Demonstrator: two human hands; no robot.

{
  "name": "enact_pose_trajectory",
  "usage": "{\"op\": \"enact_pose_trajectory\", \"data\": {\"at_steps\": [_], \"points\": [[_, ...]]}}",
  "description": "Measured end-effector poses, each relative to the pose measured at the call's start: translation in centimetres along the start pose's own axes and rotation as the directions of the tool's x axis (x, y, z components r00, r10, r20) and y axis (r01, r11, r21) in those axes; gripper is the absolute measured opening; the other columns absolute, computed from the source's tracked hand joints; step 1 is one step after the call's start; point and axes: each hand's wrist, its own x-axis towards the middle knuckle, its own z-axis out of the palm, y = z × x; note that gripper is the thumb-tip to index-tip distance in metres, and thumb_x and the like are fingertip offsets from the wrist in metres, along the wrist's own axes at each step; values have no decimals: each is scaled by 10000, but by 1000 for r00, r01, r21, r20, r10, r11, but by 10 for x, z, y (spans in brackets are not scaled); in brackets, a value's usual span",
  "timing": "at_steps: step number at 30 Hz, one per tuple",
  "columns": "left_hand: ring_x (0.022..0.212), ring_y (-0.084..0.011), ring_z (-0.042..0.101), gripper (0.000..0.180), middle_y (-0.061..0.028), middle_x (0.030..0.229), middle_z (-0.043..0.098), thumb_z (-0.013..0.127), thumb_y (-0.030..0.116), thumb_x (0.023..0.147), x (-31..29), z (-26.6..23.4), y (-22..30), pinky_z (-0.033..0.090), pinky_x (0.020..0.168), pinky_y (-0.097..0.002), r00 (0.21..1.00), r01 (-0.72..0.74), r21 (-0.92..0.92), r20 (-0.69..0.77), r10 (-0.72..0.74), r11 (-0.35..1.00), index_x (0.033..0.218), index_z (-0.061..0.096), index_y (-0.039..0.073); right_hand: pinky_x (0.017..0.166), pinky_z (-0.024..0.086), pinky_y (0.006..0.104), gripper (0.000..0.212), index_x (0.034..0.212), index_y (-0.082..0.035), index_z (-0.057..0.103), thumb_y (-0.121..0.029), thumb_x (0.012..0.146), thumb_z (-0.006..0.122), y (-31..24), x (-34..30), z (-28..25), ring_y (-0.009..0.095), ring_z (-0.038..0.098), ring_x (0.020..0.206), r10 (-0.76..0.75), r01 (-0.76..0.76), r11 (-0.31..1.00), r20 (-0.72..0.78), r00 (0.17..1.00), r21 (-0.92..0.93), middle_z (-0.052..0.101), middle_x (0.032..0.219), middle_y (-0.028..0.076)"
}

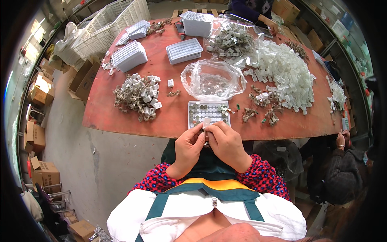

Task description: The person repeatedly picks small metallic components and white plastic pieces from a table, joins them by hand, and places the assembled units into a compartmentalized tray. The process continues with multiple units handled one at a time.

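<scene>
My left hand (188, 147) and my right hand (226, 143) meet at the near edge of the red table (169, 121), fingertips pinched together on a small white part (206, 123). Just beyond them lies a white grid tray (209, 113), most of its cells filled with small round pieces. Behind the tray sits an open clear plastic bag (213, 79) with small parts inside. A heap of white-capped wired parts (139, 97) lies to the left of the tray.
A big pile of small white caps (286, 76) covers the right of the table. Stacks of white trays (184, 50) stand at the back. White crates (100, 34) and cardboard boxes (42, 90) line the left floor. Another person's hand (342, 140) is at right, and another person's arm (266, 20) reaches in at the far side.
</scene>
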Motion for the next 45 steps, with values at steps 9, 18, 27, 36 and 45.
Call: {"op": "enact_pose_trajectory", "data": {"at_steps": [9,18,27,36,45], "points": [[879,-127,704,317,-105,1053,726,632,43,995,14,-5,17,587,796,-248,999,39,-180,24,-35,983,1279,615,-96,722,570,290,294,1224,24,602,-89,961,672,9,2,-6,128,680,865,450,-453,633,177,875,628,686,1001,74],[954,-182,715,307,-153,1115,710,616,13,997,18,7,32,611,863,-300,984,83,-240,173,-41,967,1279,602,-107,697,572,304,173,1040,-23,733,-78,876,738,11,27,-22,204,710,805,235,-218,890,8,972,401,700,963,96],[1050,-193,689,330,-172,1179,688,606,-8,996,18,2,35,587,922,-307,978,49,-200,209,-6,979,1307,579,-115,747,589,337,265,1086,-51,735,-19,824,749,4,23,-37,240,702,885,-162,167,978,-48,986,128,727,1014,73],[1058,-207,691,356,-169,1197,683,631,6,983,21,-2,34,589,927,-339,972,178,-340,209,-110,924,1319,573,-94,806,566,338,268,1166,-34,714,-40,898,709,9,13,-25,249,689,959,-38,46,966,-34,999,255,704,1128,110],[833,-171,719,327,-123,1032,717,731,56,900,50,8,42,586,738,-288,971,-235,420,140,194,877,1214,676,-14,933,519,302,333,1358,-1,532,-161,1072,474,40,24,13,166,625,1082,491,-404,-292,498,715,867,640,1199,75]]}}
